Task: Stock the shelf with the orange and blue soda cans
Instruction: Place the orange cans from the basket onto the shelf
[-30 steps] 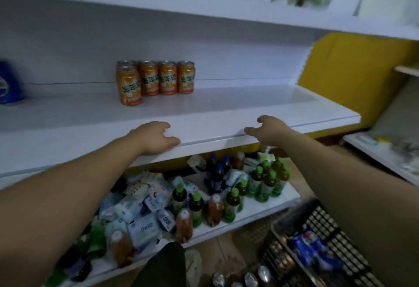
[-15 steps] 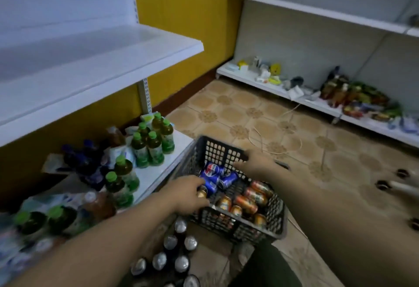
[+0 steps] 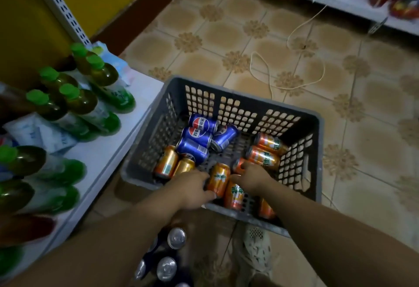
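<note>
A grey plastic crate [image 3: 315,150] stands on the tiled floor with loose cans lying in it. Several blue soda cans [image 3: 197,134] lie at its back left and several orange soda cans [image 3: 264,157] are spread across the rest. My left hand [image 3: 192,190] reaches into the crate, and its fingers curl round an orange can [image 3: 218,179] near the front wall. My right hand [image 3: 249,178] reaches in beside it and grips another orange can [image 3: 238,165], mostly hidden under the fingers. The shelf with the stocked cans is out of view.
A low white shelf [image 3: 113,148] on the left carries green-capped bottles [image 3: 68,105] and packets. Upright cans with silver tops [image 3: 167,264] stand on the floor by my legs. A light cord [image 3: 294,60] loops over the tiles. Another low shelf [image 3: 353,1] runs along the far wall.
The view swung from the shelf with orange cans down to the crate. Both hands left the shelf edge, reached into the crate and closed on orange cans.
</note>
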Action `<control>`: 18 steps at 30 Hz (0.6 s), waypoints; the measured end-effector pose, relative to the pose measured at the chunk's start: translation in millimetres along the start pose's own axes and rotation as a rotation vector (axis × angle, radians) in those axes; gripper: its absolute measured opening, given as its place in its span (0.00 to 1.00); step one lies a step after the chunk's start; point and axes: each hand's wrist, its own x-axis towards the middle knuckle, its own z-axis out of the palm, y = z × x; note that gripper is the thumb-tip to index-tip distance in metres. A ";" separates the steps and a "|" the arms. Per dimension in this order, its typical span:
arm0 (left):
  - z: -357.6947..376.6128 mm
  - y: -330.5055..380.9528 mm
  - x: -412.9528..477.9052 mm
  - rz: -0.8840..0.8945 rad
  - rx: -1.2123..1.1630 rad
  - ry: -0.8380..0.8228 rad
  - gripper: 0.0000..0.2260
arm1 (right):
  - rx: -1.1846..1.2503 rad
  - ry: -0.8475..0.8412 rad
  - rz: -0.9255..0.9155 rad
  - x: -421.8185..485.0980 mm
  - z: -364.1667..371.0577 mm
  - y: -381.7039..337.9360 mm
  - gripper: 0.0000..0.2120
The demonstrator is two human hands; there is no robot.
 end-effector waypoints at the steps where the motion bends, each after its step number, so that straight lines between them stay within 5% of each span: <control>1: 2.3 -4.8 18.0 -0.002 -0.015 -0.026 0.28 | -0.005 -0.011 0.014 18.5 8.8 2.9 0.19; 10: 26.1 -47.2 120.3 -0.059 -0.119 -0.139 0.32 | -0.335 0.000 0.006 136.7 75.6 8.2 0.41; 18: 21.0 -54.7 106.4 -0.115 -0.163 -0.145 0.33 | 0.121 0.012 -0.027 114.5 81.8 2.5 0.25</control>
